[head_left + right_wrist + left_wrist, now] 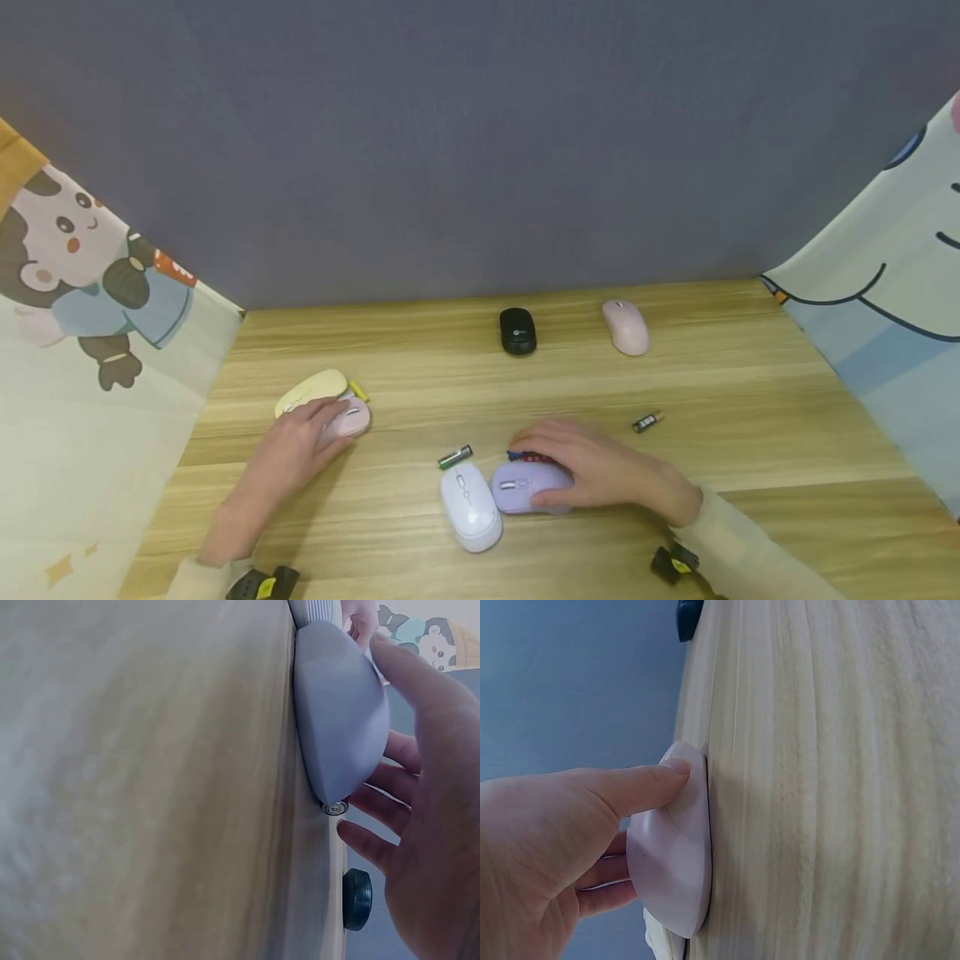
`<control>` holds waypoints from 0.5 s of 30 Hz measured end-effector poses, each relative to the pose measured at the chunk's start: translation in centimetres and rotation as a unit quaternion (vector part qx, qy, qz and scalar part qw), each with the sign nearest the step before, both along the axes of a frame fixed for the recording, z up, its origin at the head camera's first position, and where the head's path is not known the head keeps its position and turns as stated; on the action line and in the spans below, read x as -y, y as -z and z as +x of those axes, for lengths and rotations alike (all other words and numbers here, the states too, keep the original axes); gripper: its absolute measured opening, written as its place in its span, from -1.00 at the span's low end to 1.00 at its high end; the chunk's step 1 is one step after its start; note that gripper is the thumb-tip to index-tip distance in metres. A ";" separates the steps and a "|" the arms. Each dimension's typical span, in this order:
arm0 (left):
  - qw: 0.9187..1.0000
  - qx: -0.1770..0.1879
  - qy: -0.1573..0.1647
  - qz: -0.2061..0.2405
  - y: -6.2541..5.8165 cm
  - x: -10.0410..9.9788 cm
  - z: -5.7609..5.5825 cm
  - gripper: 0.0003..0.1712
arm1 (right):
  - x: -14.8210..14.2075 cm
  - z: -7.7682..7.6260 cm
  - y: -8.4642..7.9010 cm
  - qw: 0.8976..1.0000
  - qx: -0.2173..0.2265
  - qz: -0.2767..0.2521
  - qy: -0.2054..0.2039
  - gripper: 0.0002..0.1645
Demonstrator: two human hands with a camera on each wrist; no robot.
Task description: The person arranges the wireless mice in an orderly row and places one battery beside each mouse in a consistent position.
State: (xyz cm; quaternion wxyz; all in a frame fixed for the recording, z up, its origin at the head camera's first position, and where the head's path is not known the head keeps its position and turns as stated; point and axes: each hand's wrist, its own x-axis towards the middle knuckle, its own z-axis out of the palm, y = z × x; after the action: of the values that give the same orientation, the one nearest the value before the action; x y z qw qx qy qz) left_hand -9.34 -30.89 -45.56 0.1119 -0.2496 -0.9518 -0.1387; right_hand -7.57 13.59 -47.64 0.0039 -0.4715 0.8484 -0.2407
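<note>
At the left, my left hand [306, 442] holds a pale pink mouse [671, 862], thumb along its near side and fingers on its far side. The mouse lies on the table, close beside a yellow mouse [318, 386]. A small yellow piece [358, 391] lies by them. My right hand [592, 462] holds a purple mouse [517, 487], with the thumb at its near side and the fingers beyond its far side. A red and blue battery [534, 457], partly hidden, lies behind this mouse under those fingers. The white mouse [471, 508] stands against its left end.
A green and black battery [454, 457] lies behind the white mouse. Another battery [647, 422] is farther right. Toward the back are a black mouse [517, 332] and a second pink mouse [626, 327]. A grey panel [480, 167] borders the wooden table's [420, 350] back edge.
</note>
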 end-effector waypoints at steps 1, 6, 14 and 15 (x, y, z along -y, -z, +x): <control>1.000 0.002 -0.001 -0.001 0.0 0.0 0.0 -0.34 | 0.0 0.0 0.0 1.000 -0.001 0.002 0.001 -0.25; 1.000 -0.009 0.003 0.002 0.1 0.1 0.1 -0.35 | 0.0 0.2 0.0 1.000 0.012 0.011 0.010 -0.26; 0.999 -0.037 0.011 0.006 0.3 0.1 0.2 -0.34 | -0.1 0.3 0.1 1.000 0.015 0.017 0.010 -0.28; 0.999 -0.039 0.011 0.005 0.3 0.1 0.1 -0.34 | -0.1 0.3 0.2 1.000 0.014 0.016 0.010 -0.29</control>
State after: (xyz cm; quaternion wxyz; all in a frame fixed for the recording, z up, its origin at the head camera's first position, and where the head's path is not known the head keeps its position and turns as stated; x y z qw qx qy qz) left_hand -9.20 -30.99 -45.88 0.1488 -0.2647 -0.9433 -0.1344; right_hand -7.32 13.70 -47.82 0.0212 -0.4590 0.8569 -0.2336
